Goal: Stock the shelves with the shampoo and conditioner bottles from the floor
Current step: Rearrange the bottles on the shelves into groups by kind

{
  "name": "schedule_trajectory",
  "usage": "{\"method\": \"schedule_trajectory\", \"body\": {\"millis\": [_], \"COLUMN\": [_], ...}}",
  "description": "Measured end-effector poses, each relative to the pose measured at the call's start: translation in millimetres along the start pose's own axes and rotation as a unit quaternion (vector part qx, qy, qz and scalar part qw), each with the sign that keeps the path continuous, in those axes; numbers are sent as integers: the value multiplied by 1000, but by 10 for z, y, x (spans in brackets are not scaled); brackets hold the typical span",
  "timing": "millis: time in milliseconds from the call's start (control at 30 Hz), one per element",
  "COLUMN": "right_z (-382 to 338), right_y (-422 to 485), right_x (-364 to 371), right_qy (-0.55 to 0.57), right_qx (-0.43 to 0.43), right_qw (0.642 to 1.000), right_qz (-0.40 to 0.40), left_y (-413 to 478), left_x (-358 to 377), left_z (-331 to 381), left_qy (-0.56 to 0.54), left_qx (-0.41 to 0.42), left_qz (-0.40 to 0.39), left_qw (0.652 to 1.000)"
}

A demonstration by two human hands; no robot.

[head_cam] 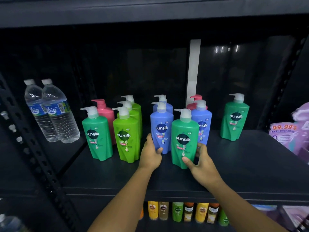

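Sunsilk pump bottles stand on a black shelf (250,164). My left hand (151,154) grips the base of a blue bottle (161,126) in the middle. My right hand (201,162) holds the lower part of a dark green bottle (184,139) just right of it, at the front. Behind that one stands another blue bottle (203,121). To the left are a dark green bottle (97,136), a row of lime green bottles (126,136) and a pink bottle (104,109). A lone dark green bottle (235,118) stands at the right.
Two water bottles (50,113) stand at the shelf's left end beside a perforated black upright (33,154). Purple packs (291,133) sit at the right edge. Small yellow, green and brown bottles (184,211) line the shelf below. A dark shelf board runs overhead.
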State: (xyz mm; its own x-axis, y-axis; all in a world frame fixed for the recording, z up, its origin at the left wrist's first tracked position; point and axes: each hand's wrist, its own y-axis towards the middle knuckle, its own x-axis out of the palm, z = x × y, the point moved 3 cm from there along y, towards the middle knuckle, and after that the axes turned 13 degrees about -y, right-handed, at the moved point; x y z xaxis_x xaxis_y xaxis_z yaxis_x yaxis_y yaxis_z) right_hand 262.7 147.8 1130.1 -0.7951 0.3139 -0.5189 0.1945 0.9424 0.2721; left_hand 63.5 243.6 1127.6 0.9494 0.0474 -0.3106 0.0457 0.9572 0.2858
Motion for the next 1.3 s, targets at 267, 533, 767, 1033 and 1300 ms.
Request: {"method": "schedule_trajectory", "body": {"millis": [267, 533, 767, 1033, 1300], "right_z": [48, 57, 15, -11, 171], "right_y": [37, 33, -17, -33, 130], "right_x": [20, 17, 29, 76, -138], "right_qy": [3, -6, -13, -113, 59], "right_qx": [-5, -11, -40, -106, 73], "right_qw": [1000, 1000, 999, 986, 987], "right_qz": [-1, -9, -35, -64, 132], "left_y": [135, 185, -213, -655, -609], "left_x": [88, 120, 28, 44, 102], "left_z": [-24, -83, 139, 391, 359], "left_qy": [9, 11, -46, -83, -61], "left_qx": [12, 15, 9, 27, 6], "left_qz": [21, 19, 84, -72, -61], "left_qw": [1000, 1000, 995, 994, 996]}}
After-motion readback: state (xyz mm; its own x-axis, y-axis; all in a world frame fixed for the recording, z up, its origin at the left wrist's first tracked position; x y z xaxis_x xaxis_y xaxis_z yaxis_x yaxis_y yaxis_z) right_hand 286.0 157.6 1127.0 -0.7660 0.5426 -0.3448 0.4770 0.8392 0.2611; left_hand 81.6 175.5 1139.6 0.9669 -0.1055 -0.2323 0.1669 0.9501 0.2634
